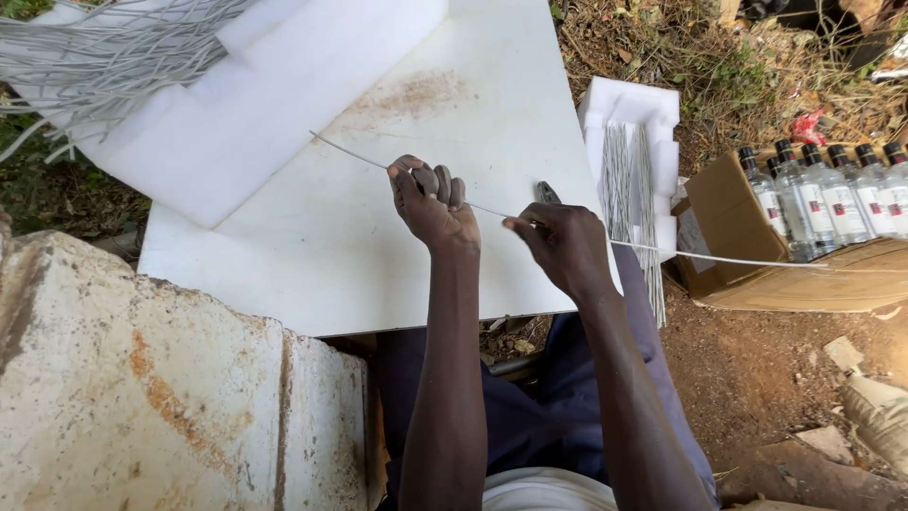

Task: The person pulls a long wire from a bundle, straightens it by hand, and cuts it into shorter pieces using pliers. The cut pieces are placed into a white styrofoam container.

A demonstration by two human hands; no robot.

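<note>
Left hand [433,201] is clenched in a fist around a long thin grey wire [355,151], knuckles up, over the middle of a white board [284,255]. Right hand [560,244], just beside it, pinches the same wire between thumb and fingers and also grips a pair of pliers [547,193], whose dark tip pokes out above the knuckles. From the left fist the wire runs up and left across the board to a free end; from the right hand it stretches well off the board's edge, passing in front of a cardboard box [757,279] that holds clear glass bottles with dark caps [832,189]. Between board and box a white foam tray [632,106] carries a bundle of short cut wires [629,180]. At the board's far left corner lie white foam blocks [274,85] and a loose tangle of grey wires [104,52]. A rough stone block [142,397] stands near the person's left arm.
</note>
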